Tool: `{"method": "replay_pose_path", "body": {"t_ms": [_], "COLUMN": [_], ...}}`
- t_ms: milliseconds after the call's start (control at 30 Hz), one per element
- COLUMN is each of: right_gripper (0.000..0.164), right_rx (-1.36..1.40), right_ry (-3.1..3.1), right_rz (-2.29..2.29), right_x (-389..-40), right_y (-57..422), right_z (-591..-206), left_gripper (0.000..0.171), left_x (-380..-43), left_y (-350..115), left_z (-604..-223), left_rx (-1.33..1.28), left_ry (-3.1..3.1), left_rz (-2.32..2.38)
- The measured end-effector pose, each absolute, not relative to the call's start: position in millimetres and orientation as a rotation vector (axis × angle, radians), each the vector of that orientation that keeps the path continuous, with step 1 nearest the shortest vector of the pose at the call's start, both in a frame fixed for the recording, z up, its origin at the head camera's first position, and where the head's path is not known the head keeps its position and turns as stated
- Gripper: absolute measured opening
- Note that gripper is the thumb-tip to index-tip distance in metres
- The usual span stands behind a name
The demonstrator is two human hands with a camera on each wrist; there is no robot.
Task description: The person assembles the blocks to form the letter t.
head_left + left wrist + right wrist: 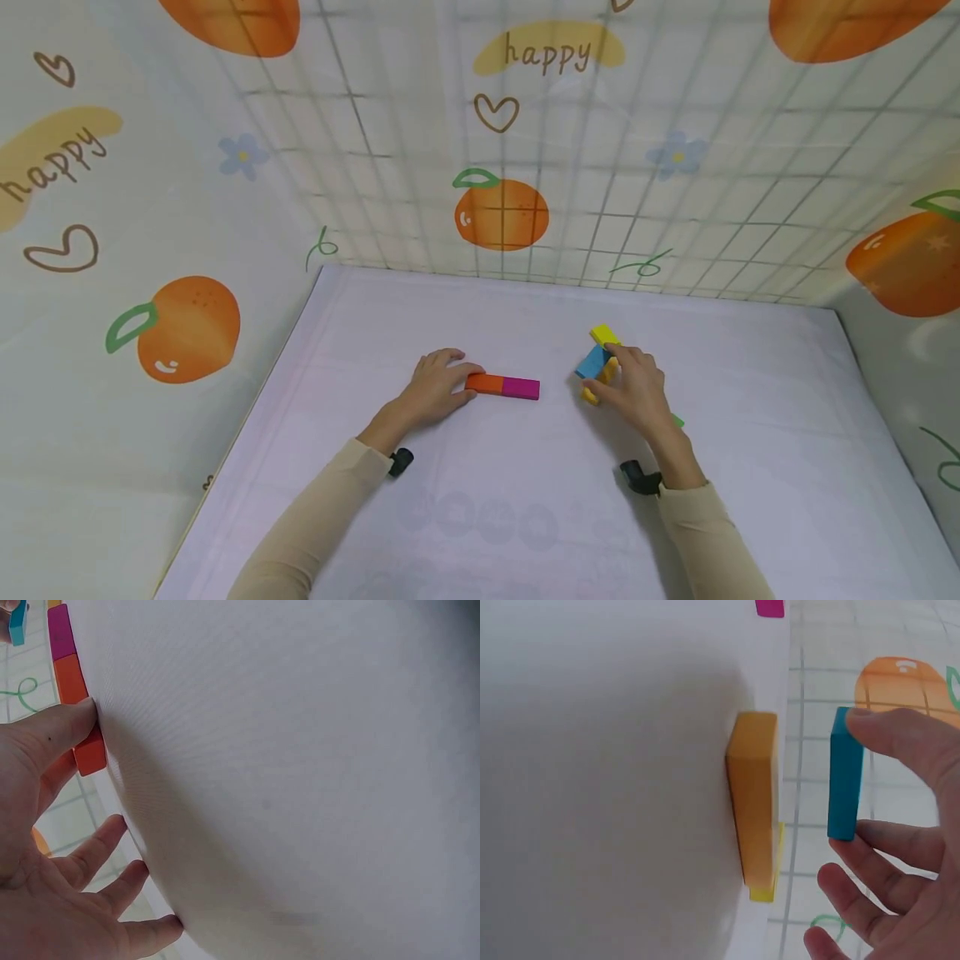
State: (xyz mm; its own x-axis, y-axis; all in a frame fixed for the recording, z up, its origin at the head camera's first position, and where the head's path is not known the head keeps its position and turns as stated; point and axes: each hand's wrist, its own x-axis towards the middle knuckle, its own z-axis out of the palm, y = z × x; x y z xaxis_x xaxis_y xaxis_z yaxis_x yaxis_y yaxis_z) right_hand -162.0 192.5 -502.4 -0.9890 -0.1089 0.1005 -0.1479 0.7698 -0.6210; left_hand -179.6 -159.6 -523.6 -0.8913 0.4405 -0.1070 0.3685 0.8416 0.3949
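On the white tabletop, an orange block (486, 383) and a magenta block (521, 388) lie end to end in a row. My left hand (435, 387) pinches the orange block at its left end between thumb and index finger, with the other fingertips down on the table (285, 787). A blue block (845, 776) is held lengthwise by my right hand (636, 387), thumb on one end and fingers at the other. It hangs above an amber block (754, 799) lying on the table. Just past that lies a yellow block (604, 335).
A green block (678, 420) peeks out beside my right wrist, mostly hidden by it. Printed cloth walls (502, 125) with oranges and a grid rise behind the table and at both sides.
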Motion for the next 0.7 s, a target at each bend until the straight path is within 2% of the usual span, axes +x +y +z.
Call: {"method": "replay_pose_path", "body": {"t_ms": [700], "right_gripper": [0.072], "right_rx": [0.470], "right_ry": [-2.902], "right_rz": [1.042], "right_x": [-185.2], "right_y": [142.4], "right_z": [-507.4], "left_gripper": [0.037], "left_x": [-178.8], "left_y": [-157.6], "left_z": [-518.6], "left_rx": [0.650], "left_ry": [2.835], "left_rz": [0.561]}}
